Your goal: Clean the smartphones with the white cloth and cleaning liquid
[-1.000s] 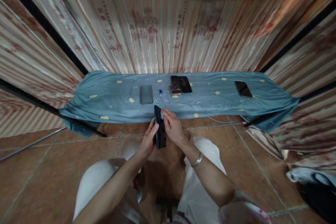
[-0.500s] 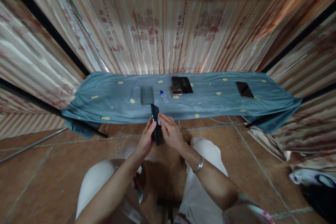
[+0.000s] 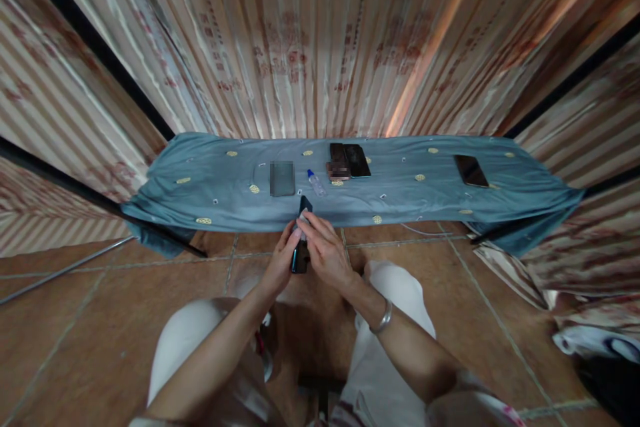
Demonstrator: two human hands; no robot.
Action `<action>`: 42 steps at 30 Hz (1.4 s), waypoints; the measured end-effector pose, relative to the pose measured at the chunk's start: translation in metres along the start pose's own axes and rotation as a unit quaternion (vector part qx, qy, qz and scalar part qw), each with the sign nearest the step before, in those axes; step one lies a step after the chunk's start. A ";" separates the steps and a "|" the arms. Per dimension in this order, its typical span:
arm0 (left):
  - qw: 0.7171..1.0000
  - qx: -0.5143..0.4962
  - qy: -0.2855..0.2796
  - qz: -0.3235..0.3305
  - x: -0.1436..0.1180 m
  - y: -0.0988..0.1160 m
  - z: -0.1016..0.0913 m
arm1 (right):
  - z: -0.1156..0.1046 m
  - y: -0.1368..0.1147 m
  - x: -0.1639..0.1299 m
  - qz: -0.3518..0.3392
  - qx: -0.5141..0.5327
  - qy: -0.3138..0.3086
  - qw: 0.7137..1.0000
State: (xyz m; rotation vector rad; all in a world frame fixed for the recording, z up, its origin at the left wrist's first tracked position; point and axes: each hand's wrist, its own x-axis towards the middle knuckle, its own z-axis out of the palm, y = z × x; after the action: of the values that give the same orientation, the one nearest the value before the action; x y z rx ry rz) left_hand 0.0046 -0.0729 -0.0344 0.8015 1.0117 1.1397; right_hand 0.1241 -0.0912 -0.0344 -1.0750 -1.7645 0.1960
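Note:
My left hand (image 3: 280,261) is wrapped round a dark smartphone (image 3: 300,260), which stands lengthwise between my hands just in front of the cloth-covered table. My right hand (image 3: 326,251) presses a small whitish wipe (image 3: 303,215) against the phone's upper part, fingers close together. Most of the wipe is hidden under those fingers. Beyond the phone, a small clear bottle with a blue cap (image 3: 316,183) lies on the blue cloth.
A blue patterned cloth (image 3: 410,203) covers the long table. On it lie a greyish blurred square (image 3: 283,179), dark devices (image 3: 358,161) near the middle, and a dark tablet or phone (image 3: 471,171) at right. Black poles (image 3: 95,47) and striped curtains (image 3: 320,47) enclose the space.
My right hand has slid the wipe across the phone's upper part. The phone has turned so that more of its broad face shows near the top.

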 end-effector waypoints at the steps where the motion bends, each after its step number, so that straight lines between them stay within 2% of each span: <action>1: 1.000 0.007 0.004 -0.002 0.000 0.000 -0.001 | -0.001 0.000 0.001 -0.004 -0.004 -0.003 1.000; 6: 0.999 0.037 0.000 -0.031 -0.005 0.002 -0.002 | -0.005 0.005 0.004 -0.009 -0.020 -0.032 0.999; 11: 0.996 0.068 -0.023 -0.061 -0.012 0.005 0.000 | -0.007 0.012 0.009 0.003 -0.038 -0.036 0.999; 17: 0.995 0.060 -0.033 -0.077 -0.017 0.005 0.003 | -0.010 0.019 0.011 0.052 -0.021 -0.013 0.998; 23: 0.993 0.060 -0.054 -0.087 -0.021 0.007 0.006 | -0.011 0.020 0.014 0.071 0.008 0.012 0.997; 30: 0.993 0.052 -0.064 -0.085 -0.026 0.011 0.008 | -0.005 0.030 0.013 0.169 0.052 0.024 0.984; 42: 0.994 0.049 -0.064 -0.078 -0.021 0.007 0.004 | 0.013 0.052 0.007 0.246 0.122 0.050 0.960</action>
State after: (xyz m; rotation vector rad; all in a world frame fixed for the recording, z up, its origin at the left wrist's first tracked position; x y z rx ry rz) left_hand 0.0043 -0.0915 -0.0215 0.8486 1.0104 0.8995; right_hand 0.1424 -0.0511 -0.0654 -1.2984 -1.3162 0.6366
